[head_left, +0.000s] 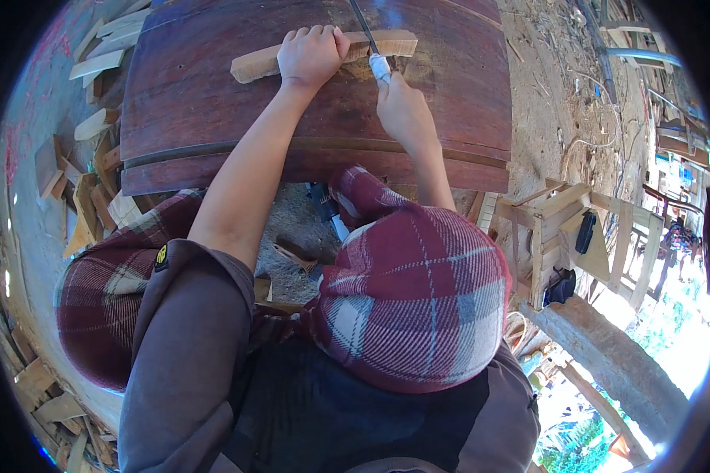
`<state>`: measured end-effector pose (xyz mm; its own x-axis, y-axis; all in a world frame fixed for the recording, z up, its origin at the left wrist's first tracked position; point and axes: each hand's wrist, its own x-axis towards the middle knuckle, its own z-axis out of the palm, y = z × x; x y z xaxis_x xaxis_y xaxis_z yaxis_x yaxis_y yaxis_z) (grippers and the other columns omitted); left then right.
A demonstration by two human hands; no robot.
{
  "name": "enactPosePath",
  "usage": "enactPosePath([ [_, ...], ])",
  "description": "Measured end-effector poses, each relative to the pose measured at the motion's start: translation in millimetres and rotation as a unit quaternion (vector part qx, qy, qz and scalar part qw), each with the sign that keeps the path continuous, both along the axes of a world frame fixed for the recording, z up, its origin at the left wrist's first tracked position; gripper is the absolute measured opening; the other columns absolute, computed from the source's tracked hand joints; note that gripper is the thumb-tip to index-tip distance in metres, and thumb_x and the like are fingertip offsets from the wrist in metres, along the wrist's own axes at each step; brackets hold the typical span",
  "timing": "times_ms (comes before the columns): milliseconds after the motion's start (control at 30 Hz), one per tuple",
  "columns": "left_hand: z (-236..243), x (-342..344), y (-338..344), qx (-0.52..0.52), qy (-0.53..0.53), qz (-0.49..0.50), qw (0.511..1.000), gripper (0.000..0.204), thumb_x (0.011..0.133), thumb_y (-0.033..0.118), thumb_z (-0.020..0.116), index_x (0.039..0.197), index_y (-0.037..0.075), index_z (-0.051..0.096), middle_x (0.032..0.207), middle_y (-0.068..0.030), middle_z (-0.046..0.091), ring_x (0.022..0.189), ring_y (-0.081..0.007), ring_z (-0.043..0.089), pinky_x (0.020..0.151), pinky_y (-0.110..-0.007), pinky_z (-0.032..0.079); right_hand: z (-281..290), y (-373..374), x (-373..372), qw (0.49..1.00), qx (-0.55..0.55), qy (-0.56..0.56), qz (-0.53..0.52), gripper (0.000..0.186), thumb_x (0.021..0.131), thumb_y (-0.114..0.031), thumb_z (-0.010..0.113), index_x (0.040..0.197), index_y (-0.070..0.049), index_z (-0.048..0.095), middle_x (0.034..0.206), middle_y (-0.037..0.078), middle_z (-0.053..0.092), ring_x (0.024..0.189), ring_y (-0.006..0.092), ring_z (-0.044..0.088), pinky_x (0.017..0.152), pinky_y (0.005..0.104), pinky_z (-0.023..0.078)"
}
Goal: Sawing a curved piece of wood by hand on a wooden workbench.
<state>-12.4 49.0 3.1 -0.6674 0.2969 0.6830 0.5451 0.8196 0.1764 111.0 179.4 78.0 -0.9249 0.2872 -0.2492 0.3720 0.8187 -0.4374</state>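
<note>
A curved piece of light wood (264, 65) lies across the dark reddish wooden tabletop (213, 110). My left hand (312, 57) is closed over its middle, fingers bent across the top and far side. In my right hand (406, 110) is a long, thin, dark tool (362, 19) with a white-wrapped handle (379, 68). Its narrow shaft crosses the wood just right of my left hand and points away from me. Whether the tool is a file or a narrow saw does not show clearly. Sawdust (422, 67) lies on the tabletop beside the wood.
Wood offcuts (95, 189) are piled on the ground left of the table, with more boards (106, 59) farther up. To the right stands a light wooden frame (556, 209) with dark objects on it. Under the table's near edge, between my knees, lie scraps (296, 252).
</note>
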Motion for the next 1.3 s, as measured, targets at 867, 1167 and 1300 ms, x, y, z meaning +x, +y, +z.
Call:
enactPosePath([
  [867, 2.3, 6.2, 7.8, 0.013, 0.018, -0.006, 1.0, 0.028, 0.085, 0.022, 0.05, 0.063, 0.01, 0.062, 0.067, -0.0047, 0.064, 0.065, -0.0245, 0.063, 0.064, -0.039, 0.048, -1.2, 7.7, 28.1, 0.998, -0.048, 0.002, -0.028, 0.041, 0.099, -0.035, 0.037, 0.103, 0.002, 0.057, 0.091, 0.031, 0.063, 0.089, 0.0496, 0.06, 0.081, 0.0565, 0.046],
  [1167, 1.8, 0.5, 4.0, -0.017, -0.035, 0.039, 0.998, 0.031, 0.086, 0.024, 0.048, 0.062, 0.009, 0.063, 0.067, -0.0057, 0.066, 0.065, -0.0266, 0.064, 0.065, -0.04, 0.05, 13.1, -8.8, 43.8, 0.998, -0.039, -0.015, -0.054, 0.038, 0.099, -0.032, 0.04, 0.108, 0.001, 0.057, 0.095, 0.032, 0.062, 0.093, 0.0493, 0.059, 0.079, 0.0531, 0.044],
  [1300, 0.7, 0.4, 5.3, 0.004, -0.018, 0.038, 0.999, 0.035, 0.087, 0.024, 0.047, 0.059, 0.009, 0.062, 0.067, -0.0065, 0.067, 0.064, -0.0269, 0.065, 0.067, -0.04, 0.05, 26.5, 1.1, 93.5, 0.992, -0.039, -0.087, -0.083, 0.038, 0.098, -0.036, 0.038, 0.11, -0.005, 0.056, 0.092, 0.031, 0.063, 0.092, 0.0488, 0.059, 0.079, 0.0557, 0.045],
])
